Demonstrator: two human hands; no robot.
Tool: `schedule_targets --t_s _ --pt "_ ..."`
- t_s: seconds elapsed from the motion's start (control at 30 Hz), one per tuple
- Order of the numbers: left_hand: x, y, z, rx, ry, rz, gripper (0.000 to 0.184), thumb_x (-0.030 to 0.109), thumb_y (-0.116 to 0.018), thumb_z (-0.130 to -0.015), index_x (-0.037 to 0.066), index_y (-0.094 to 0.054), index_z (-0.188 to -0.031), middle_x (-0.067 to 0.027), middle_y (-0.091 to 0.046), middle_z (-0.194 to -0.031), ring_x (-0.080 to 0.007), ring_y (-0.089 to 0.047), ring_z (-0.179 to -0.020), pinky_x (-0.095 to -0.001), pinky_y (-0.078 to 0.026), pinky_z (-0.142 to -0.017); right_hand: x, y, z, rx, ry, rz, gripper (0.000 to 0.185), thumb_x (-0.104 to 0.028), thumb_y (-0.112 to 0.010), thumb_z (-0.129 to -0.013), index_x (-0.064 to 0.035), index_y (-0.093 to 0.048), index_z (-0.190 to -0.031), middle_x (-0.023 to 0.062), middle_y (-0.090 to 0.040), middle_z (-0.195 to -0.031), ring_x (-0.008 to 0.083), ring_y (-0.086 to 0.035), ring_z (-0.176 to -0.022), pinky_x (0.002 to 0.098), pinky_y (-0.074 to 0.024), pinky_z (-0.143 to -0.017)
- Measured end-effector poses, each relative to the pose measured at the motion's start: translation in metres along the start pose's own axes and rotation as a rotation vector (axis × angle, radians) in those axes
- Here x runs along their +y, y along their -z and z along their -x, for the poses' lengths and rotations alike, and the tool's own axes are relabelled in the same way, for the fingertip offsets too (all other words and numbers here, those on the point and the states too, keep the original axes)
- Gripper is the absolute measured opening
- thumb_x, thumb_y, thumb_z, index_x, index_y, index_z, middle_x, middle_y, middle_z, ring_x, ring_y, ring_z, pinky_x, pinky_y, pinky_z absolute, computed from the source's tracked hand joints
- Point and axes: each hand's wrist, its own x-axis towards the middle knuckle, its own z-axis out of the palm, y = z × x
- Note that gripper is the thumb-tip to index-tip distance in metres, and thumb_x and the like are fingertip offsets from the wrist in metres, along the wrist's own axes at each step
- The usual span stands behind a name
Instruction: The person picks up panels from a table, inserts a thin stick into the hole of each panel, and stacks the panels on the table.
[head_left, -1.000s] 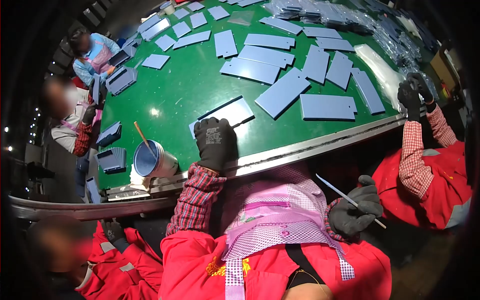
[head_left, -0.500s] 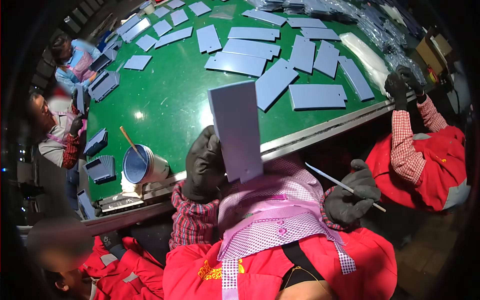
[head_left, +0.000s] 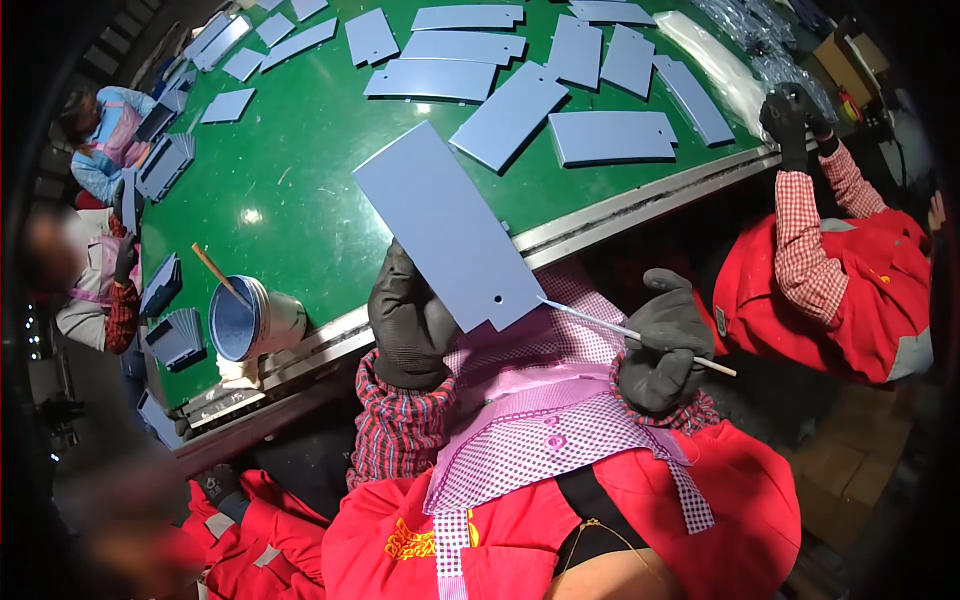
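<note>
My left hand [head_left: 408, 322], in a dark glove, grips a flat blue-grey panel [head_left: 445, 225] by its left edge, and the panel hides some of the fingers. The panel tilts with its top toward the left; a small round hole and a notch show at its lower end. Between the gloved fingers of my right hand [head_left: 668, 345] is a thin paintbrush [head_left: 590, 318]. Its bluish tip meets or nearly meets the panel's lower right corner; actual contact I cannot tell.
Several similar panels [head_left: 613, 137] lie on the green table [head_left: 300, 190] beyond. A bucket [head_left: 275, 318] with a wooden stick [head_left: 220, 272] stands near the metal table edge. To the right, a co-worker's gloved hands [head_left: 790, 118] touch plastic wrapping [head_left: 715, 75]. Other people stand left.
The panel has turned its broad face more toward me and leaned to the left. My right hand has moved left and up, bringing the paintbrush tip to the panel's corner. The view has shifted slightly.
</note>
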Motion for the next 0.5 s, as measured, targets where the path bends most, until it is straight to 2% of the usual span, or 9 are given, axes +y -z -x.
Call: schedule_targets --t_s 0.07,0.13,0.17,0.27,0.43,0.5 --pt "-0.002 0.0 0.0 0.006 -0.022 -0.048 0.029 0.016 -0.047 -0.092 -0.003 -0.052 -0.113 -0.0148 -0.058 -0.11 -0.0265 -0.055 -0.101 -0.0408 -0.045 -0.091 -0.001 -0.001 -0.002 -0.003 -0.013 -0.012 0.036 -0.029 -0.039 -0.089 -0.0058 -0.057 -0.069 0.0036 -0.055 -0.062 0.0179 -0.054 -0.061 0.0452 -0.045 -0.08" --pt "-0.004 0.0 0.0 0.013 -0.047 -0.092 0.029 0.017 -0.047 -0.092 -0.003 -0.052 -0.113 -0.0149 -0.058 -0.11 -0.0267 -0.055 -0.101 -0.0411 -0.045 -0.091 -0.001 0.0 -0.005 -0.119 -0.05 0.017 0.034 -0.026 -0.039 -0.09 -0.0062 -0.057 -0.069 0.0035 -0.055 -0.063 0.0177 -0.054 -0.061 0.0451 -0.0451 -0.081" --pt "-0.005 0.0 0.001 0.015 -0.054 -0.091 0.029 0.017 -0.047 -0.092 -0.003 -0.052 -0.113 -0.0148 -0.057 -0.111 -0.0266 -0.055 -0.101 -0.0411 -0.045 -0.091 0.0 -0.006 -0.004 -0.073 -0.023 -0.018 0.03 -0.023 -0.04 -0.089 -0.0062 -0.057 -0.07 0.0034 -0.055 -0.064 0.0178 -0.054 -0.061 0.0453 -0.0453 -0.081" --pt "-0.007 -0.006 0.001 -0.011 -0.036 -0.06 0.029 0.017 -0.046 -0.093 -0.002 -0.051 -0.114 -0.0147 -0.057 -0.112 -0.0261 -0.055 -0.102 -0.0411 -0.045 -0.09 0.003 -0.007 -0.005 -0.162 0.004 0.023 0.028 -0.026 -0.038 -0.09 -0.0064 -0.054 -0.079 0.0039 -0.051 -0.059 0.0155 -0.051 -0.056 0.0467 -0.0414 -0.084" --pt "-0.008 -0.006 -0.001 -0.049 -0.018 -0.038 0.031 0.018 -0.045 -0.094 -0.002 -0.05 -0.116 -0.0147 -0.056 -0.114 -0.0255 -0.055 -0.103 -0.0414 -0.045 -0.093 0.005 -0.009 -0.009 -0.152 -0.015 0.044 0.03 -0.029 -0.038 -0.091 -0.0071 -0.054 -0.078 0.0038 -0.05 -0.059 0.0156 -0.051 -0.056 0.0474 -0.0421 -0.083" --pt "-0.01 -0.002 -0.004 0.091 -0.042 -0.056 0.032 0.018 -0.044 -0.094 -0.003 -0.049 -0.117 -0.0151 -0.055 -0.114 -0.0254 -0.054 -0.104 -0.0414 -0.044 -0.094 0.008 -0.009 -0.012 -0.158 -0.018 0.053 0.03 -0.029 -0.038 -0.091 -0.0072 -0.054 -0.078 0.0039 -0.05 -0.059 0.0157 -0.051 -0.056 0.0475 -0.0423 -0.083"
